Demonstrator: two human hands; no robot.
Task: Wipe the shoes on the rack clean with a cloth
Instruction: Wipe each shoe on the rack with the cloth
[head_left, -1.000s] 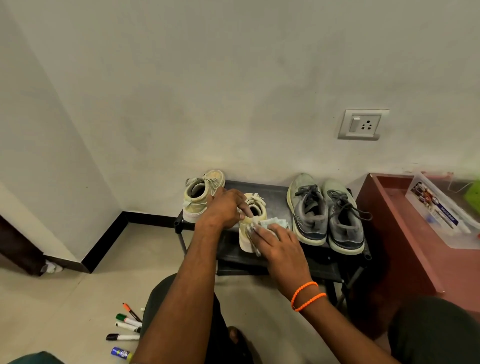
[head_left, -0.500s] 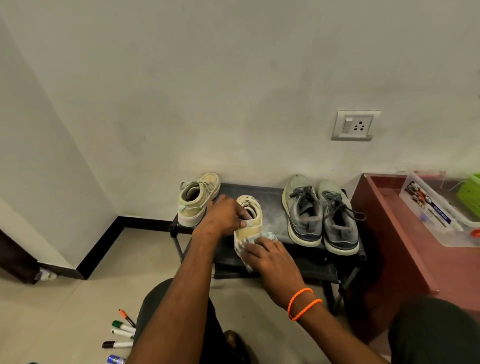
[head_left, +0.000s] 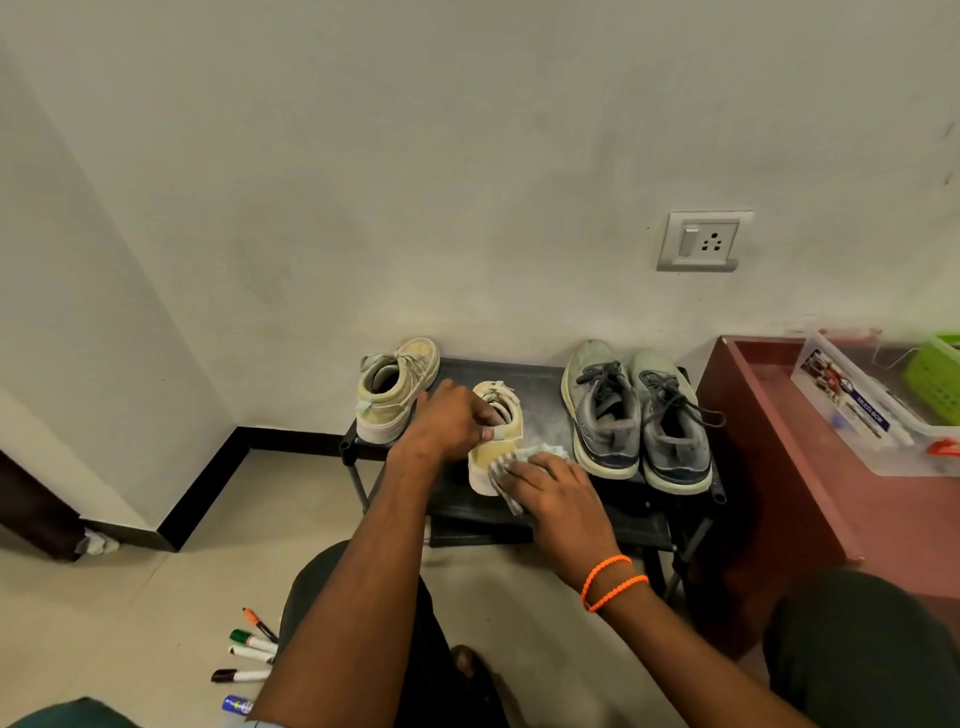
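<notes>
In the head view, at the frame's centre, the left hand (head_left: 451, 420) grips the collar of a cream high-top shoe (head_left: 497, 436) on the black shoe rack (head_left: 540, 375), likely steadying it while the right hand (head_left: 558, 496) presses a striped cloth (head_left: 506, 470) flat against its heel side. At right, a clear plastic bin (head_left: 878, 415) on the reddish worktop (head_left: 769, 395) holds printed packets beside a green basket (head_left: 935, 376) whose contents are hidden; its mate (head_left: 393, 395) and the grey pair (head_left: 639, 415) sit unhandled.
</notes>
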